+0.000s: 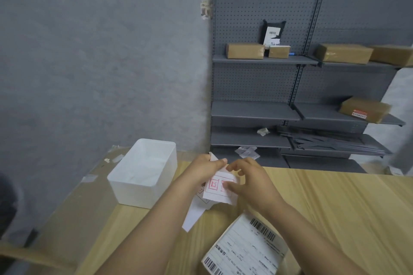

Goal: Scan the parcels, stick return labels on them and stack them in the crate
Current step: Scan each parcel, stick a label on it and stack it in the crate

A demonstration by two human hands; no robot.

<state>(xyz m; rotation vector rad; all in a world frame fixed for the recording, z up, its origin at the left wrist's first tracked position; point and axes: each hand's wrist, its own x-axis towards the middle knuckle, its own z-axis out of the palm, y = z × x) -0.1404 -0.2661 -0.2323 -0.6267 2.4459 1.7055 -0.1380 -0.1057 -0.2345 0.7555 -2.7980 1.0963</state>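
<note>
Label step: left hand point(206, 168) & right hand point(250, 182) both pinch red-print return label point(220, 188), prob. peeling backing; parcel point(244, 250) lies below/near grip, crate point(143, 172) to its left; next: press label onto parcel.

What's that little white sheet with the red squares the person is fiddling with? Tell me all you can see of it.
The label sheet looks like thin white paper printed with red square outlines; the print is too blurred to read. It is held just above the wooden table, tilted, between both hands: the left hand pinches its upper edge, where a corner sticks up, and the right hand presses fingers on its face. More white paper lies beneath it. A white plastic bin stands to its left.
</note>
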